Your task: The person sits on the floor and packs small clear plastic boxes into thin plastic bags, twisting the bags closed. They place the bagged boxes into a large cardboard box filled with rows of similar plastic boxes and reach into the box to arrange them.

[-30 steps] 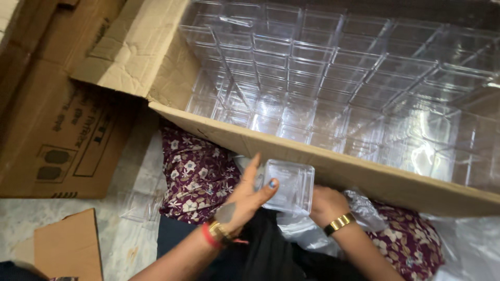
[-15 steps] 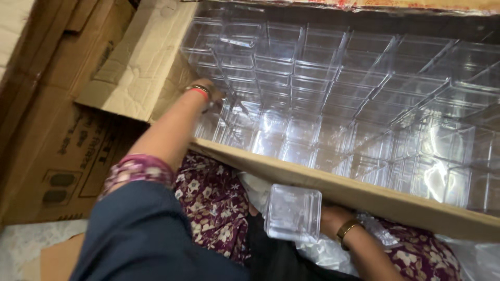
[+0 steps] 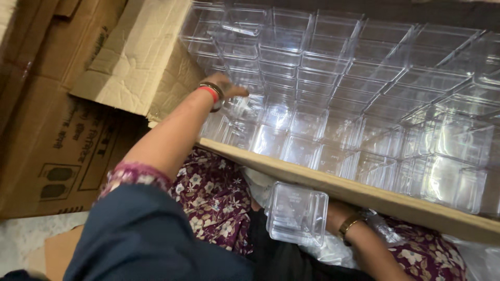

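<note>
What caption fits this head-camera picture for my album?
Left hand reaches among clear plastic containers in a brown cardboard box; right hand holds a clear square plastic container.

- Left hand [image 3: 227, 87] inside the cardboard box [image 3: 359, 192], among stacked clear containers [image 3: 364, 88].
- Right hand [image 3: 336, 216] holds a clear square container [image 3: 297, 213] over the lap.

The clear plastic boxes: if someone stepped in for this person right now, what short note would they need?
Left hand: reached into the big cardboard carton, touching the packed clear containers near its left wall; whether it grips one cannot be told.
Right hand: below the carton's near edge, holding a stack of clear containers over the lap.
Done: one stack is out of the carton.
Left: the carton is nearly full of containers.
</note>
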